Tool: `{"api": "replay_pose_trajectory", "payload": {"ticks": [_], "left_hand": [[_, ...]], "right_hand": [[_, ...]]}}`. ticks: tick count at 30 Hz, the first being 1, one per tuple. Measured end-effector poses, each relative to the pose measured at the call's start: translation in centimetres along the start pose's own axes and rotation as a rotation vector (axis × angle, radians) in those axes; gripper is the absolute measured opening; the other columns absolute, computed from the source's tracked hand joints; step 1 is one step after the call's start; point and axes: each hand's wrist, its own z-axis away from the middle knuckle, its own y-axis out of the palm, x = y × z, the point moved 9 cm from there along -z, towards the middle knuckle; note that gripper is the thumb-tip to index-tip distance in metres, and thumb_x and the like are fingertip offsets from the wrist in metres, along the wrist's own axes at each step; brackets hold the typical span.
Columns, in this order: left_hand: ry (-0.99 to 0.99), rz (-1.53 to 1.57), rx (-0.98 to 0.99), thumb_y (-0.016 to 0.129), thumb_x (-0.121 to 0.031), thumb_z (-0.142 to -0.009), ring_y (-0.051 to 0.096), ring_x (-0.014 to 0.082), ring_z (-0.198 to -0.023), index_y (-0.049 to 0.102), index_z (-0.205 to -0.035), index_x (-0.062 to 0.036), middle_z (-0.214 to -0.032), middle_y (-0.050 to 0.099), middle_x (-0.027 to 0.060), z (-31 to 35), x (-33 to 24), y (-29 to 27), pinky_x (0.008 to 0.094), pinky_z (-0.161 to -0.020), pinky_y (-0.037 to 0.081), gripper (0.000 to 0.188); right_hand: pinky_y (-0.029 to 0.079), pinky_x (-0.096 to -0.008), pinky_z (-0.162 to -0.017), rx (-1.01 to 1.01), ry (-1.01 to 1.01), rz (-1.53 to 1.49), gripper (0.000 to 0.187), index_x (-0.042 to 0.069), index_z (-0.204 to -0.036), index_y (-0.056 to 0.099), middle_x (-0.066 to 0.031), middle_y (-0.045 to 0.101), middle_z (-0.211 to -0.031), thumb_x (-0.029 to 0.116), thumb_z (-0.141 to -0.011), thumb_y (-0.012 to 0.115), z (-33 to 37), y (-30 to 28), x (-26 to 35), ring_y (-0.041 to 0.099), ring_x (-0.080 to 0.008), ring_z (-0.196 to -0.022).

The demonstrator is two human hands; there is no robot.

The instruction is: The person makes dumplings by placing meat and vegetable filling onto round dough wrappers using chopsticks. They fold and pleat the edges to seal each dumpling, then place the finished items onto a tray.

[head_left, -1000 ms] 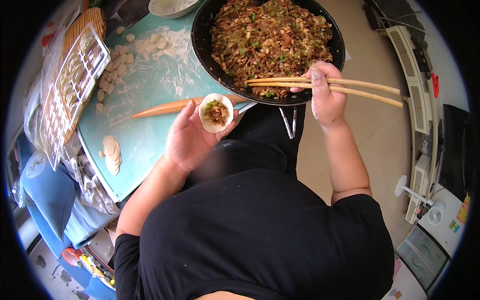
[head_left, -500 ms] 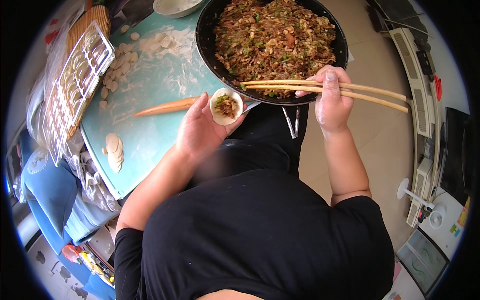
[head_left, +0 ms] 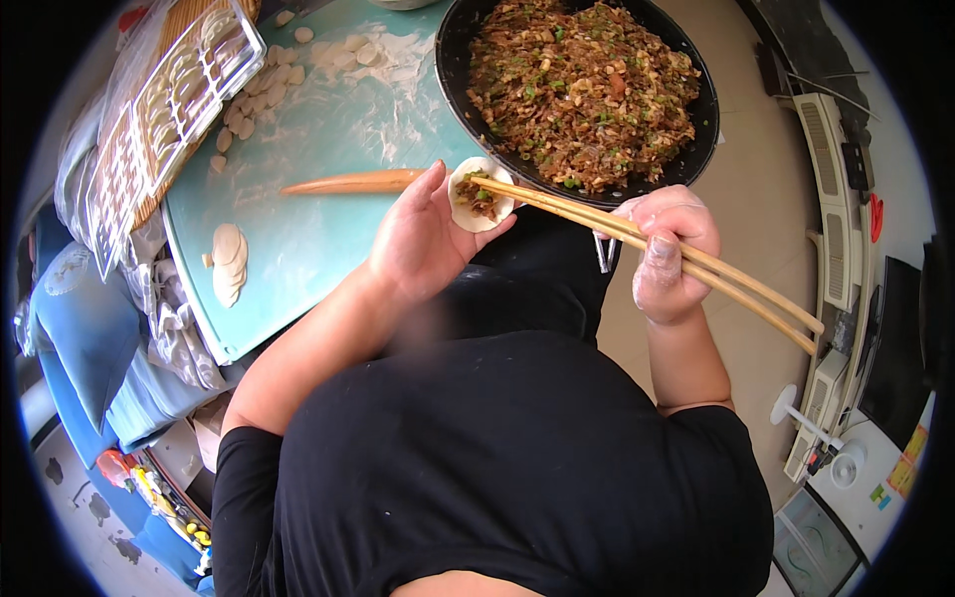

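On the fingers of my left hand [head_left: 423, 239] lies a round dumpling wrapper [head_left: 463, 216], held by its edge with the thumb beside it. Brown filling with green bits [head_left: 479, 202] sits in its middle. My right hand [head_left: 672, 249], dusted with flour, grips a pair of long wooden chopsticks [head_left: 597, 221]; their tips touch the filling in the wrapper. Just beyond both hands stands a black pan [head_left: 459, 102] heaped with brown chopped filling [head_left: 587, 95]. A wooden rolling pin [head_left: 348, 183] rests on the board, its right end hidden behind my left hand.
The floured green board [head_left: 298, 249] carries a small stack of wrappers [head_left: 229, 261] and several dough pieces [head_left: 264, 95]. At the far left, a clear plastic tray [head_left: 184, 95] of dumplings lies on a woven mat. Blue cloth [head_left: 85, 328] hangs by the board's left edge.
The chopsticks have come from over the pan down to the wrapper, with my right hand lower and tilted. The view has shifted, so the pan and board appear displaced.
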Motion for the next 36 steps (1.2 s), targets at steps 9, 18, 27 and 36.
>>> {"api": "replay_pose_trajectory", "payload": {"ticks": [9,18,27,36], "left_hand": [[0.031,-0.066,0.019,0.034,-0.027,-0.096,0.051,0.0286,-0.111,0.041,-0.124,0.0012,-0.125,0.047,0.0176,1.0,-0.5,-0.9,0.0394,-0.096,0.044,0.041],[0.090,-0.049,0.060,0.050,-0.022,-0.091,0.052,0.0290,-0.112,0.041,-0.123,0.0012,-0.122,0.051,0.0168,3.3,-2.1,-0.1,0.0379,-0.093,0.047,0.040],[0.218,-0.210,0.069,0.059,-0.021,-0.087,0.054,0.0218,-0.108,0.046,-0.119,-0.0025,-0.116,0.056,0.0114,4.5,-3.9,0.2,0.0333,-0.090,0.048,0.039],[0.188,-0.007,0.073,0.045,-0.037,-0.091,0.042,0.0349,-0.121,0.036,-0.128,0.0021,-0.129,0.043,0.0222,6.2,-5.4,0.0,0.0439,-0.100,0.038,0.054]], "right_hand": [[0.052,-0.0327,-0.056,-0.098,0.065,-0.149,0.017,0.000,-0.087,0.044,-0.0135,0.050,-0.080,0.015,-0.094,0.044,-0.4,-0.1,-0.2,0.055,-0.0188,-0.060],[0.053,-0.0372,-0.055,-0.446,0.239,-0.202,0.023,0.001,-0.087,0.043,-0.0122,0.049,-0.081,0.022,-0.097,0.037,-0.6,-5.2,-2.4,0.055,-0.0234,-0.060],[0.040,-0.0206,-0.046,-0.548,0.602,0.052,0.021,0.003,-0.092,0.049,-0.0047,0.053,-0.080,0.023,-0.092,0.053,6.2,-7.0,-7.5,0.052,-0.0088,-0.058],[0.039,-0.0240,-0.046,-0.678,0.599,-0.103,0.022,0.004,-0.090,0.049,-0.0059,0.051,-0.064,0.024,-0.094,0.042,8.2,-6.8,-6.2,0.048,-0.0114,-0.053]]}}
